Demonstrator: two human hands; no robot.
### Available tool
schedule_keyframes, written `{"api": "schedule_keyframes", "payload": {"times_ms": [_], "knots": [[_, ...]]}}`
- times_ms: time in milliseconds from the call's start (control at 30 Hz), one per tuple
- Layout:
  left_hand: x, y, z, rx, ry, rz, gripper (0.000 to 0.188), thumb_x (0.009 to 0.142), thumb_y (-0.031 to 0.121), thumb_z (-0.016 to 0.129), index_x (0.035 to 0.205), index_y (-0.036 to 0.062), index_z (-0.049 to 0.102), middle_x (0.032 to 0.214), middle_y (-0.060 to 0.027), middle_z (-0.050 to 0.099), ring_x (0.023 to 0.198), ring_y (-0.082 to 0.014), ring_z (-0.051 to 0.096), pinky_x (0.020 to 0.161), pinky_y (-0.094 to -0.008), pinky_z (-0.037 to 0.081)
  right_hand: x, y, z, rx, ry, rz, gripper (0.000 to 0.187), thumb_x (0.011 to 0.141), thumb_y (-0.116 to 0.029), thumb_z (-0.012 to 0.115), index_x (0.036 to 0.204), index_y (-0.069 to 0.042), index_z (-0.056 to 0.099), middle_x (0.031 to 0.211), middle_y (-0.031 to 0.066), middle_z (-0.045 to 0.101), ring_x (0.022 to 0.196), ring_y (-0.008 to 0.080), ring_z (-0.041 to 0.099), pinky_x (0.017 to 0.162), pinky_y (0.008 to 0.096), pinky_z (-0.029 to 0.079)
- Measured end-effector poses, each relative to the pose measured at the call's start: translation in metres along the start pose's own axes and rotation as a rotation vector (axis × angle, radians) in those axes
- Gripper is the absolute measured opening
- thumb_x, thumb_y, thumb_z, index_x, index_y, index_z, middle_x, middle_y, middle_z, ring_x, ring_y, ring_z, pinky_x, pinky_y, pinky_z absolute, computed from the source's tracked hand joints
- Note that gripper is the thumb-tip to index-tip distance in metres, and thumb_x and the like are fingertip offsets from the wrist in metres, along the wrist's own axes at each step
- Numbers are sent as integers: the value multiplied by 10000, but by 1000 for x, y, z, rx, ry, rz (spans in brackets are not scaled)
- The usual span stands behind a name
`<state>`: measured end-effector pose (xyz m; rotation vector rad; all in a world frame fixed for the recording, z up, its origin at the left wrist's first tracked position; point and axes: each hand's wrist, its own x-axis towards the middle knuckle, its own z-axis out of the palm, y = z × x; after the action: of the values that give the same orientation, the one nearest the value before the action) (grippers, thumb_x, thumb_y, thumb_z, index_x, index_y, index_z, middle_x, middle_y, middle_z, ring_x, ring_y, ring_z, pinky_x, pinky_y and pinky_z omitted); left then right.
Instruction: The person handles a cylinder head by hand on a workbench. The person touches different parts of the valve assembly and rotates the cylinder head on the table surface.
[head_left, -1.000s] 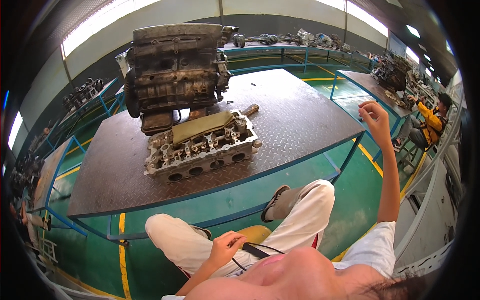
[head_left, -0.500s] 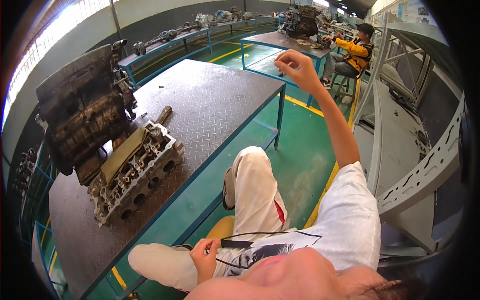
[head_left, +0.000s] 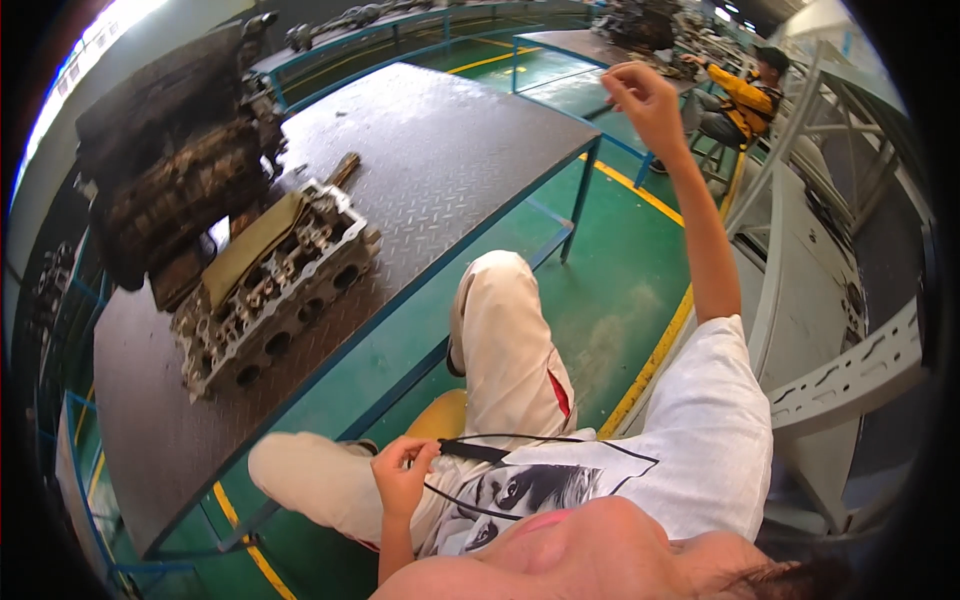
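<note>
Down at the near edge now, pinching the black cord [head_left: 475, 451] between thumb and fingers of the left hand [head_left: 400, 480], just over the lap of the pale trousers [head_left: 508, 350]. Looping from there to the right, across the white shirt [head_left: 695, 395], and back again. And high on the right, holding the right hand [head_left: 648, 108] aloft with fingers curled toward the thumb; impossible to tell whether gripping anything, with only a small dark shape near the fingertips. Well apart from the cylinder head [head_left: 285, 305] and engine block [head_left: 165, 185], over on the left of the table [head_left: 440, 185].

Worth watching for trouble here: probably easy to lose the cord from so light a pinch, if tugged by a sudden turn of the body. Liable, perhaps, to snag on a knee with that slack loop. Possible, too, to rap the raised arm on the table corner by swinging left too low, or to dislodge the khaki strip [head_left: 250, 252] from the cylinder head with a careless sweep.
</note>
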<state>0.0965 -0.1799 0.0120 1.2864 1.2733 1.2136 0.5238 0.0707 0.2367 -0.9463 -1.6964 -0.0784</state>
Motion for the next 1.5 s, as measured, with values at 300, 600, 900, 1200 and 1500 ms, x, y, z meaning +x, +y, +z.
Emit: {"api": "schedule_keyframes", "payload": {"times_ms": [300, 600, 900, 1200, 1500], "knots": [[3, 20, -4, 39, -50, 51, 72, 798, 3, 625, 737, -36, 625, 648, -65, 618, 495, -81, 524, 463, -209, 399, 1, 10, -11, -15, 108, 54, 156, 880, -175, 629, 949, -39, 667, 817, 19, 643, 696, 69, 593, 604, 189, 466], [11, 19, 0, -41, -87, 33, 86, 836, 34, 622, 792, -38, 637, 714, -77, 628, 518, -83, 536, 483, -206, 418, 12, 25, -4, -89, 109, 135, 205, 870, -214, 643, 975, -44, 682, 816, 28, 665, 716, 80, 611, 624, 194, 478], [28, 17, -5, -65, 4, 32, 97, 846, 36, 624, 924, -18, 644, 779, -58, 638, 598, -74, 557, 534, -201, 443, 21, 52, 6, -199, 104, 228, 281, 840, -285, 673, 965, -34, 693, 775, 40, 673, 716, 87, 622, 670, 199, 492], [42, 23, 1, 54, -25, 136, 133, 815, 26, 650, 940, -19, 665, 788, -65, 652, 614, -91, 612, 559, -198, 485, 24, 54, -23, -267, 101, 240, 265, 846, -273, 665, 966, -40, 701, 800, 54, 684, 733, 102, 639, 681, 210, 502], [41, 5, 16, 47, 44, 133, 88, 799, 35, 675, 865, -23, 668, 737, -59, 636, 587, -87, 604, 543, -199, 480, 24, 47, -29, -301, 72, 293, 286, 833, -284, 682, 975, -37, 695, 792, 49, 679, 723, 89, 628, 660, 199, 491]]}}
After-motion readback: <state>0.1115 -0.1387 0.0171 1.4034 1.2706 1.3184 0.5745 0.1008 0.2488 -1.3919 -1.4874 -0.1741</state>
